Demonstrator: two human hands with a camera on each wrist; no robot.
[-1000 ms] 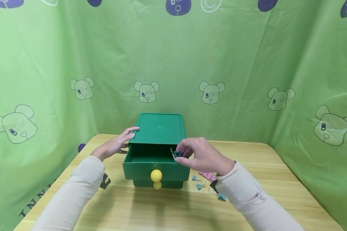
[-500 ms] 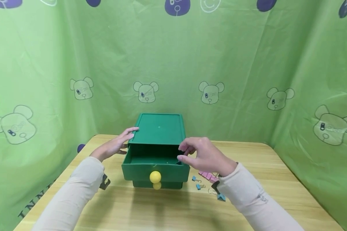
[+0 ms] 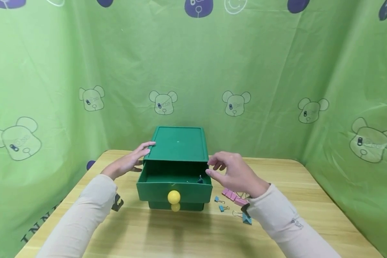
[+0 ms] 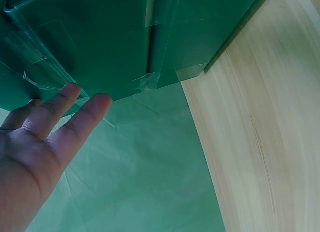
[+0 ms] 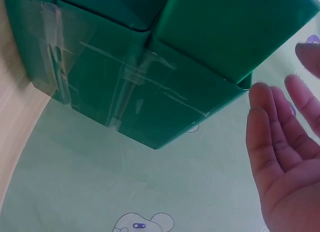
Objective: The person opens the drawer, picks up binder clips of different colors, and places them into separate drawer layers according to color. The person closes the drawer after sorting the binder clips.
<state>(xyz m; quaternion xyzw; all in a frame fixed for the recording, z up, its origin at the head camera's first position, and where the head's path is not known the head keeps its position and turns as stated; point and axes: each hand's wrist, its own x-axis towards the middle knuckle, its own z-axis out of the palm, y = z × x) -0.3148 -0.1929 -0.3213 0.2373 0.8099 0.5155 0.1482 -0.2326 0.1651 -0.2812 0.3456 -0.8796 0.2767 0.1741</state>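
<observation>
A green drawer cabinet (image 3: 177,143) stands on the table, its top drawer (image 3: 154,192) pulled out by a yellow ball knob (image 3: 173,197). Inside the drawer's front right corner sits a dark binder clip (image 3: 200,180); a small shiny bit shows left of it. My left hand (image 3: 129,162) rests with extended fingers against the cabinet's upper left side; in the left wrist view its fingertips (image 4: 102,102) meet the green wall. Just right of the drawer, my right hand (image 3: 233,172) hovers, fingers loosely bent and holding nothing, as the right wrist view also shows.
On the table right of the cabinet lie small blue binder clips (image 3: 221,208), a larger blue binder clip (image 3: 247,219) and a group of pink binder clips (image 3: 230,194), partly behind my right wrist. A green printed curtain (image 3: 193,71) surrounds the wooden table (image 3: 142,236).
My right hand let go of the dark binder clip, which dropped into the drawer, then moved right, off the drawer opening. My left hand stayed against the cabinet.
</observation>
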